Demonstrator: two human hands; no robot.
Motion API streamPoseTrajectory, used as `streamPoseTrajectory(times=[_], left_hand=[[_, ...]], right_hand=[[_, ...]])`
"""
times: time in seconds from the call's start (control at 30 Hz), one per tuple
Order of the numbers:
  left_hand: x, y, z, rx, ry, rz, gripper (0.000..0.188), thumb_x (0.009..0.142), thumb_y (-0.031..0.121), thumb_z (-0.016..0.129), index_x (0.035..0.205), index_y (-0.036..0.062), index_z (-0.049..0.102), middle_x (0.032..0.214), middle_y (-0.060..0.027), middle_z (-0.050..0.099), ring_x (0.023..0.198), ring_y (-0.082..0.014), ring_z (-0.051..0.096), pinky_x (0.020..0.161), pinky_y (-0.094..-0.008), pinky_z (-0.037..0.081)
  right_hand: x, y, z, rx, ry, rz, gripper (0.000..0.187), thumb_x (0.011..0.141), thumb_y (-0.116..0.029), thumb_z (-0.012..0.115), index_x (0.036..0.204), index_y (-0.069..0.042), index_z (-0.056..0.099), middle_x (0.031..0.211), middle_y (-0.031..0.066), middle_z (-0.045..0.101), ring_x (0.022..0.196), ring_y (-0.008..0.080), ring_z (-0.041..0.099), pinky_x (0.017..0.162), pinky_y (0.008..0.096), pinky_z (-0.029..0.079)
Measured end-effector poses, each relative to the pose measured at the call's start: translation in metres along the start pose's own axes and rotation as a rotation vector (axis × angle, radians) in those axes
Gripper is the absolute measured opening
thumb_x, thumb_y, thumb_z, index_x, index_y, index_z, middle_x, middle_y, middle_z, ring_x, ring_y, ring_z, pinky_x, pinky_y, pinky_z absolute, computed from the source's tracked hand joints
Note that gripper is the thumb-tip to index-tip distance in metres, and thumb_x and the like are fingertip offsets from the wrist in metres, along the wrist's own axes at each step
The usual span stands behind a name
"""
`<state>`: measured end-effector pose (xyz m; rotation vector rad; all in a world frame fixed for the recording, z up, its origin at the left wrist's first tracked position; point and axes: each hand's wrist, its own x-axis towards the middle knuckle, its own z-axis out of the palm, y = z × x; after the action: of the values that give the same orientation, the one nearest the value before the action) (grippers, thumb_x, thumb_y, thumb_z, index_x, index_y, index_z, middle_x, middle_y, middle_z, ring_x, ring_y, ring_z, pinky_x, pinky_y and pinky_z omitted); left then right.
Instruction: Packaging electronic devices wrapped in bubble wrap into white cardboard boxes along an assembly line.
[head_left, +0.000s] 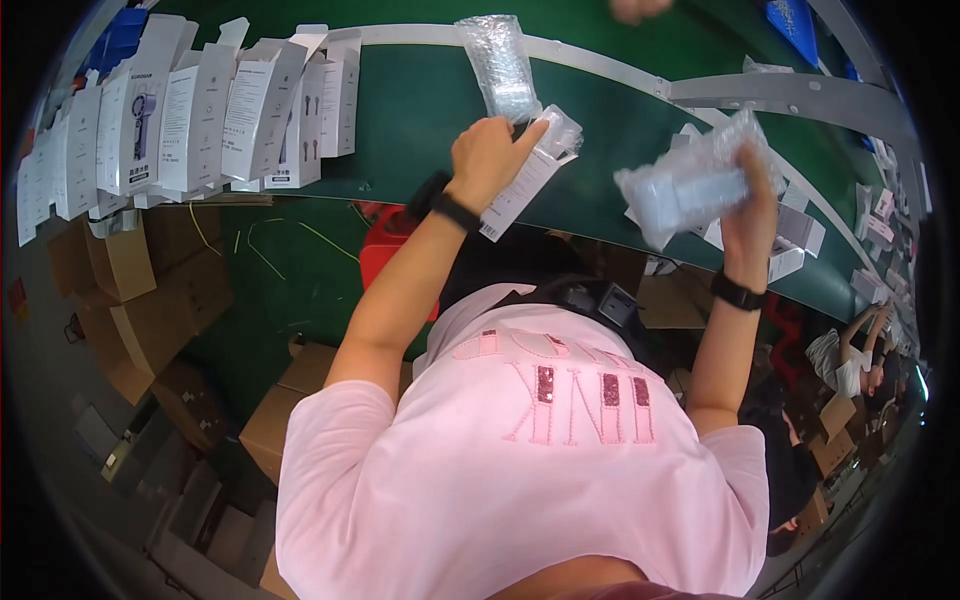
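Across the green table (410, 110), going by the one head view we've got, we'd call things partway along. Over on the left there's a row of white boxes (185, 135) standing upright side by side, and several top flaps poke up, so we'd guess those aren't closed yet; whether anything's inside, we can't tell. Around the middle, by the near edge, the left hand (490, 158) holds a white carton (518, 198) at a tilt, its open end aimed far and right, with clear bubble wrap (566, 128) showing at the mouth. Inside it or just behind it? Can't say for sure, but that carton doesn't look finished to us. Just beyond, a clear wrapped packet (503, 75) lies out of any box, and there are more white cartons (793, 255) on the right, partly hidden, so we figure there's a fair bit left. Pose-wise, the left arm reaches forward, fingers bent in a narrow hold, with one digit stretched toward the open end. The right hand (757, 195) is up over the table's right side, closed round the right end of a bubble-wrapped bundle (680, 200) with something pale blue in it. It's a bit blurry, and we can't tell if the bundle touches what's under it.
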<state>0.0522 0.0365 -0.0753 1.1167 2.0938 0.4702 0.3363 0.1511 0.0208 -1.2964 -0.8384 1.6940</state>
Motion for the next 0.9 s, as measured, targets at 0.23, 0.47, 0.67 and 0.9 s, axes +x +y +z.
streamPoseTrajectory(times=[0.23,0.47,0.67,0.9], left_hand=[[0.017,-0.02,0.059,0.04,-0.026,-0.061,0.041,0.084,0.028,0.043,0.085,-0.0046,0.068,0.085,-0.0271,0.066,0.083,-0.0454,0.063,0.077,-0.0507,0.05],[-0.001,-0.015,0.062,-0.16,-0.019,0.06,0.038,0.087,0.021,0.037,0.082,-0.0073,0.062,0.087,-0.0315,0.062,0.087,-0.0482,0.059,0.078,-0.0511,0.048],[-0.01,-0.031,0.075,-1.002,-0.238,-0.242,0.04,0.092,0.024,0.036,0.083,-0.0074,0.06,0.079,-0.0088,0.063,0.069,-0.0151,0.054,0.063,-0.0321,0.042],[-0.026,-0.01,0.07,-1.085,-0.264,-0.193,0.036,0.094,0.024,0.042,0.089,-0.0054,0.061,0.082,-0.0054,0.062,0.073,-0.0116,0.054,0.067,-0.0299,0.043]], right_hand=[[0.058,0.029,0.028,-0.144,-0.039,-0.381,0.029,0.09,-0.016,0.064,0.115,-0.001,0.062,0.107,0.0106,0.065,0.099,0.0187,0.061,0.094,0.0336,0.045],[0.087,0.106,0.08,0.099,-0.273,-0.128,0.023,0.093,-0.021,0.062,0.107,-0.003,0.063,0.102,0.0044,0.064,0.092,0.015,0.061,0.087,0.0298,0.046],[0.093,0.136,0.068,0.209,-0.216,0.109,0.024,0.093,-0.019,0.062,0.106,0.001,0.063,0.098,0.0054,0.065,0.086,0.0146,0.063,0.077,0.0296,0.052],[0.095,0.125,0.055,0.136,-0.173,0.072,0.023,0.093,-0.019,0.063,0.104,0.001,0.064,0.097,0.0053,0.065,0.084,0.0146,0.062,0.073,0.0296,0.052]])
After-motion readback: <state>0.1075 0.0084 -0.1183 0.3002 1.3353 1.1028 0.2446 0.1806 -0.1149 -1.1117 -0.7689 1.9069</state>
